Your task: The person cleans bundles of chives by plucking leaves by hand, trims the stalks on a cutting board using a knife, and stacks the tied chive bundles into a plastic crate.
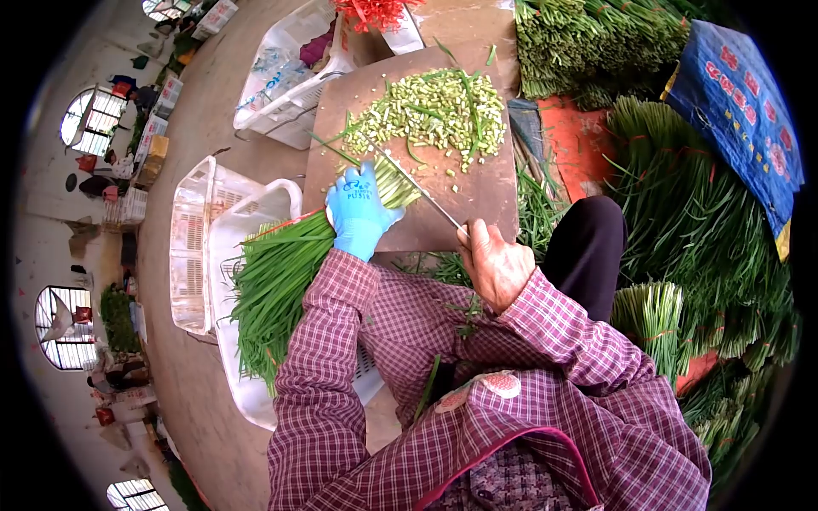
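My left hand (356, 209), in a blue glove, is closed over a bunch of garlic chives (277, 281). Their pale stem ends (394, 184) lie on a brown board (460, 209), while the green leaves hang off its left side. In my right hand (498, 266), which is bare, I grip the handle of a long thin knife (417, 185). Its blade lies slantwise across the board, at the stem ends. Beyond the blade is a spread heap of short cut stem pieces (426, 111) with a few loose green leaves. My right fingers hide most of the knife handle.
White plastic baskets (294, 192) stand left of the board, below the leaves. Another white crate (302, 111) holds plastic bags. Red ties (375, 12) lie at the top. Stacked chive bundles (656, 162) and a blue printed sack (741, 119) fill the right side.
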Motion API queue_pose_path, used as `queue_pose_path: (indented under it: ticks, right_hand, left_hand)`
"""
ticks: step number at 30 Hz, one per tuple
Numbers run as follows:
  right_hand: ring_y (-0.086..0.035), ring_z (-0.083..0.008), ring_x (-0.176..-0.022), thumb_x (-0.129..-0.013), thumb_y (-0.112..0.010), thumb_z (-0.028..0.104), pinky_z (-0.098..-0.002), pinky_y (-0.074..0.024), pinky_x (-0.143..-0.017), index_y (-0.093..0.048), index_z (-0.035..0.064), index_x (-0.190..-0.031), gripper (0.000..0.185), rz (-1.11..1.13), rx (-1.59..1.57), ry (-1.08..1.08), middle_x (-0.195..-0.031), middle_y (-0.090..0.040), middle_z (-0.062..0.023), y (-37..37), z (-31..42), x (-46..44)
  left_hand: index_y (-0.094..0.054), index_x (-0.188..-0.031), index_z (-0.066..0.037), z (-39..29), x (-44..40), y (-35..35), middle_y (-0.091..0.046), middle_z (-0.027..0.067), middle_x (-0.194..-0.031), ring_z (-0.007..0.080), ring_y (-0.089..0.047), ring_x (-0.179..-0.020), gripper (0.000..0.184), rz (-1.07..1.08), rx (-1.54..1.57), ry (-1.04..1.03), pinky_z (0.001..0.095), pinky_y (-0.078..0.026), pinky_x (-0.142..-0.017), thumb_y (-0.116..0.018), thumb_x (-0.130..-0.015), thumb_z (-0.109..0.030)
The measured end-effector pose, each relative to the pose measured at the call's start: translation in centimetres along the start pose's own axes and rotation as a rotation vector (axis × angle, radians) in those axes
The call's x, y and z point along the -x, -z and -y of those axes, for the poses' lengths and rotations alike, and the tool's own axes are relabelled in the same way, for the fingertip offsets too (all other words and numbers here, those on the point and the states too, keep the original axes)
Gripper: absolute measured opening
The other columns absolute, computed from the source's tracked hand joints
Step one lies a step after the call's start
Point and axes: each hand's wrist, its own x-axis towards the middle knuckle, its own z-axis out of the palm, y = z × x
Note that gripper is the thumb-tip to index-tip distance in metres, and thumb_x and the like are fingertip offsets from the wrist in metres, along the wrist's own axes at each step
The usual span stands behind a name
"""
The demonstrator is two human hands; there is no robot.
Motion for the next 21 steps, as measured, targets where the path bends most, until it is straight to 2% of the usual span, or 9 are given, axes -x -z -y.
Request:
queue_pose_path:
  ticks: [2,5,9,16,21]
  right_hand:
    - [-0.061,-0.034,-0.051,-0.098,-0.047,0.029,-0.0429,-0.0492,-0.044,-0.045,0.0057,-0.096,0.023,-0.002,0.041,0.044,-0.071,-0.058,-0.0174,-0.2,-0.2,0.0]
    - [-0.062,-0.0369,-0.055,-0.094,-0.054,0.023,-0.0465,-0.0494,-0.05,-0.044,0.0042,-0.095,0.021,0.043,0.019,0.019,-0.063,-0.059,-0.0186,0.4,0.1,-0.5]
    - [-0.06,-0.0408,-0.057,-0.095,-0.053,0.024,-0.049,-0.0483,-0.052,-0.042,0.0032,-0.092,0.024,0.108,-0.052,0.048,-0.058,-0.056,-0.0214,1.3,-0.2,-1.9]
    - [-0.061,-0.043,-0.06,-0.095,-0.051,0.026,-0.0525,-0.0477,-0.054,-0.041,0.0023,-0.098,0.026,0.177,-0.051,0.121,-0.061,-0.058,-0.024,2.3,-0.4,-4.3]
    - [-0.062,-0.0443,-0.067,-0.093,-0.051,0.026,-0.053,-0.0491,-0.059,-0.041,0.0012,-0.1,0.027,0.251,-0.035,0.067,-0.067,-0.061,-0.0255,-0.2,-0.3,-6.8]
  left_hand:
    - [-0.048,-0.125,-0.008,0.0,0.2,-0.1,-0.06,0.0129,-0.107,0.0298,-0.059,-0.101,0.089,-0.019,0.011,-0.01,0.0437,-0.048,-0.084,-0.083,-0.053,-0.047]
    - [-0.048,-0.124,-0.009,-0.1,0.3,-0.3,-0.059,0.0127,-0.106,0.0301,-0.059,-0.1,0.088,-0.034,0.02,-0.014,0.0438,-0.048,-0.083,-0.083,-0.053,-0.047]
    - [-0.048,-0.123,-0.009,-0.2,0.3,0.1,-0.059,0.0128,-0.105,0.0304,-0.059,-0.1,0.086,-0.024,0.012,-0.014,0.0439,-0.048,-0.082,-0.083,-0.054,-0.046]
    - [-0.049,-0.118,-0.01,-0.2,0.6,-0.3,-0.059,0.0118,-0.102,0.0301,-0.06,-0.096,0.081,-0.055,0.022,-0.04,0.0443,-0.048,-0.081,-0.083,-0.054,-0.047]
    - [-0.05,-0.117,-0.011,0.0,0.6,-0.6,-0.059,0.0114,-0.1,0.0301,-0.06,-0.094,0.08,-0.078,0.042,-0.047,0.044,-0.048,-0.079,-0.083,-0.054,-0.047]
